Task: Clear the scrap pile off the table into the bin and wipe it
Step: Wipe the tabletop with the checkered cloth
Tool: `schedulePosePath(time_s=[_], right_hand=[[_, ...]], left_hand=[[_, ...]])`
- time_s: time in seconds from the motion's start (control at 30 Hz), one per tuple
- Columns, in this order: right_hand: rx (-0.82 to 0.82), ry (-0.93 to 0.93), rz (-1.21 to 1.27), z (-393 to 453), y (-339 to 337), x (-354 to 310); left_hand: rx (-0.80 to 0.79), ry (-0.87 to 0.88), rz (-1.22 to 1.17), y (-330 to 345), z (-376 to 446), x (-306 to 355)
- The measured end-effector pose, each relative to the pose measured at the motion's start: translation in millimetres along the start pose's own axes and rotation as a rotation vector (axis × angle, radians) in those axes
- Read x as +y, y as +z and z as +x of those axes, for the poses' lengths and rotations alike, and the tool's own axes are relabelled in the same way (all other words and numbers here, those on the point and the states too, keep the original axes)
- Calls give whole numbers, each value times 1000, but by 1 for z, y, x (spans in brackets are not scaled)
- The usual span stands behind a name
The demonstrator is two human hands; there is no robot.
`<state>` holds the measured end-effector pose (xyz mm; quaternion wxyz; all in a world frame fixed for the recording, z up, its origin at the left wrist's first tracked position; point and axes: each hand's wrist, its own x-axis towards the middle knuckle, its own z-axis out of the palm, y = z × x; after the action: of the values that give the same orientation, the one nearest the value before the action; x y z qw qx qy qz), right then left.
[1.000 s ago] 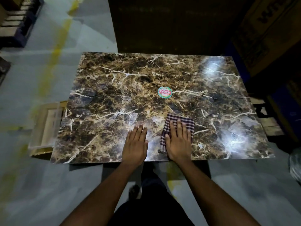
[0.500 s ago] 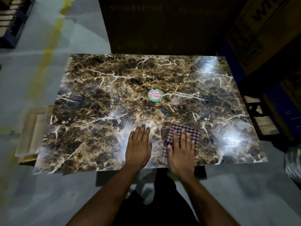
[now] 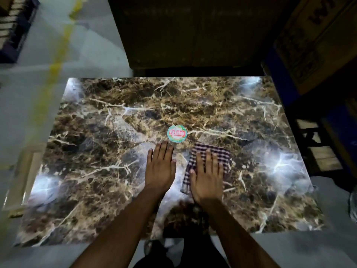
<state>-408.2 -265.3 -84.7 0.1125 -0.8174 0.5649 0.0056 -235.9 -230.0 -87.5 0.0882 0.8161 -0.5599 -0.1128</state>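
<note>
The right hand [image 3: 207, 177] lies flat with its fingers straight and slightly spread, pressing down on a dark purple and white checked cloth [image 3: 218, 157] that is crumpled under the palm and shows beyond the fingertips and along both sides of the hand. The left hand [image 3: 160, 167] lies just beside it, palm down on the bare brown marble-patterned surface [image 3: 96, 151], fingers straight and close together, holding nothing; a narrow strip of the glossy top separates the two hands. Just beyond the left hand's fingertips, and near the far left corner of the cloth, sits a round teal and pink sticker [image 3: 176, 133] stuck flat to the top, its lettering too blurred to read. Bright glare patches lie on the top well to the right of the sticker and near its left front corner. Both forearms reach in over the near edge. Left of the surface, partly hidden under its edge, a pale wooden frame or tray [image 3: 25, 175] stands on the grey floor [image 3: 92, 45], which carries a smeared yellow line [image 3: 54, 68] running away from the sticker's side toward the far left. Beyond the far edge stands a large dark panel [image 3: 193, 31], and to the far right a brown cardboard box [image 3: 318, 39] with printed letters.
</note>
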Motion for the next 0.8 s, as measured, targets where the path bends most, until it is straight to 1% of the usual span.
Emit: schedulePosePath(time_s=[0.1,0.13,0.17,0.23,0.3,0.4,0.47,0.53,0.57,0.63,0.7,0.8], right_hand=[[-39,-188,25,55,-2,-16],[-52,-214,27,78,-5,-15],[-56,-204,28,97,-9,-11],[-27,-115,29,119,-14,4],[15,-34,40,115,-17,16],[-6,-32,17,95,-15,10],[-46,-119,31,108,-15,-2],[-61,-250,50,145,-18,-13],[-62,-285,50,167,-21,-16],[-64,-257,20,208,-28,-9],[-52,-167,1,233,-32,10],[-11,-75,10,216,-33,22]], left_hand=[[1,0,7,-2,26,5],[11,-7,13,-2,35,6],[21,-14,10,-2,44,7],[31,-23,-7,-3,58,8],[39,-21,-12,-4,69,9],[37,-23,-27,-7,87,12],[23,-25,-35,-8,100,15],[30,-43,-31,-7,116,18],[41,-60,-41,-8,125,17],[64,-68,-52,-10,141,14],[68,-44,-52,-9,154,11],[63,-30,-53,-10,165,10]])
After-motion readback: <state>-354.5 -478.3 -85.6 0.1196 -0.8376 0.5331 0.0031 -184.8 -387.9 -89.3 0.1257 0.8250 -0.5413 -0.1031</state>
